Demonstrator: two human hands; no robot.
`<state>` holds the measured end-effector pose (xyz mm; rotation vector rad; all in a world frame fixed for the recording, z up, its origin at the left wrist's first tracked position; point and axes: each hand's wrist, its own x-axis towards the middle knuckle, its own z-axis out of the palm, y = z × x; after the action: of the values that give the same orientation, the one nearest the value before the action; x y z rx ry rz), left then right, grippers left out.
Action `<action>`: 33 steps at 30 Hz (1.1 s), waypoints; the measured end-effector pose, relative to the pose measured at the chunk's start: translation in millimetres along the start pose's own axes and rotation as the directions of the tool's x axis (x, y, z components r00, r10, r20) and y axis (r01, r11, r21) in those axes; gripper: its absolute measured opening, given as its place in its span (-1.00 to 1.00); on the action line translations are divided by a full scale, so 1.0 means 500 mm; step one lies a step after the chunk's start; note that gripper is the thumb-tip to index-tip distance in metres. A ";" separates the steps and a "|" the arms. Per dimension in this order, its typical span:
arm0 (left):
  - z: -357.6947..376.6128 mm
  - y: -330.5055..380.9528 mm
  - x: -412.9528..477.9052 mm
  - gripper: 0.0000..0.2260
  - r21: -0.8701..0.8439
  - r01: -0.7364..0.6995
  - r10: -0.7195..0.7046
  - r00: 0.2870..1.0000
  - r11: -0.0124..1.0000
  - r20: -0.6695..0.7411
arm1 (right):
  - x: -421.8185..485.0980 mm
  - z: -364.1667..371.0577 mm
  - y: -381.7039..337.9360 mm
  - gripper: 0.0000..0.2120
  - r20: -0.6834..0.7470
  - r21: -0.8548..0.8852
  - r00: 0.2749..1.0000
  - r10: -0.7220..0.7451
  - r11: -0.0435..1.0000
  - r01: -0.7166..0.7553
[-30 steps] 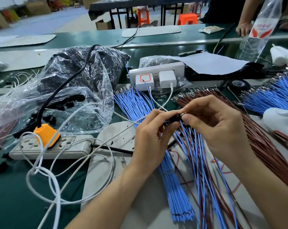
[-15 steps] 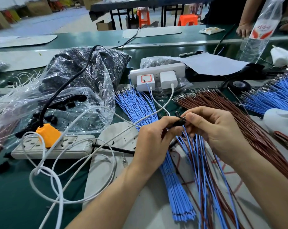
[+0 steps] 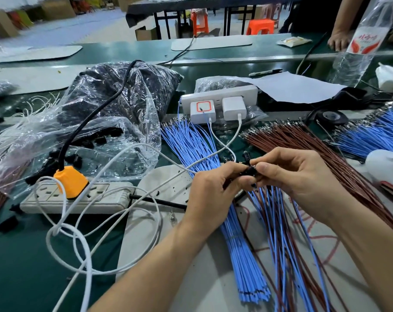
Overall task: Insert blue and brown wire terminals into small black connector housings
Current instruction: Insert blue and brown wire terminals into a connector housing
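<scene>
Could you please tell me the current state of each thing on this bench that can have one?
Left hand: pinches the housing.
Right hand: pinches the housing's other end.
Housing: held between both hands, above the wires.
Orange plug: seated in the grey strip.
Chargers: both plugged into the white strip, cables attached.
Bag: open, black parts inside.

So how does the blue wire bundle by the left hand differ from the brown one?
Besides colour, the blue bundle runs nearly straight toward the person, under the left hand; the brown bundle slants off right, under the right forearm. Both have bare metal terminals at their far ends.
</scene>
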<state>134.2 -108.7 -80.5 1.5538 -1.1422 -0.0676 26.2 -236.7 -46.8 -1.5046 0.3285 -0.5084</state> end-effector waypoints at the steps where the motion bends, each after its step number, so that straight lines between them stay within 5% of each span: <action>1: 0.001 -0.001 0.000 -0.80 -0.005 -0.001 0.001 1.000 1.000 0.007 | 0.000 -0.003 0.000 -0.88 0.012 0.012 1.000 0.014 1.000 -0.014; 10: 0.003 -0.009 0.001 -0.80 -0.007 0.006 -0.005 1.000 1.000 0.022 | 0.003 -0.004 0.004 -0.88 0.061 0.065 0.996 0.058 0.996 -0.062; 15: 0.010 0.000 0.003 -0.85 -0.026 -0.035 0.034 0.998 0.999 -0.057 | 0.004 0.020 0.005 -0.92 0.086 0.267 0.995 0.051 0.961 -0.072; 18: 0.010 0.006 0.006 -0.88 -0.040 -0.078 0.076 0.996 0.996 -0.057 | 0.003 0.016 0.005 -0.88 0.170 0.402 0.972 0.165 0.889 -0.221; 21: 0.008 0.004 0.007 -0.85 -0.045 -0.063 0.060 0.996 0.997 -0.067 | -0.001 0.010 0.007 -0.74 0.320 0.353 0.923 0.213 0.878 -0.324; 29: 0.010 0.007 0.010 -0.82 -0.019 -0.108 0.107 0.992 0.994 -0.068 | 0.000 0.018 0.012 -0.69 0.344 0.364 0.939 0.015 0.920 -0.148; 33: 0.004 0.025 0.016 -0.63 -0.050 -0.069 0.068 0.997 0.996 -0.031 | -0.005 0.010 -0.018 -0.59 0.293 0.435 0.955 -0.057 0.897 -0.080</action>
<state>129.5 -114.3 -67.2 1.4645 -1.1610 -0.0275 25.3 -231.1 -37.6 -1.1079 -0.0214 -0.3098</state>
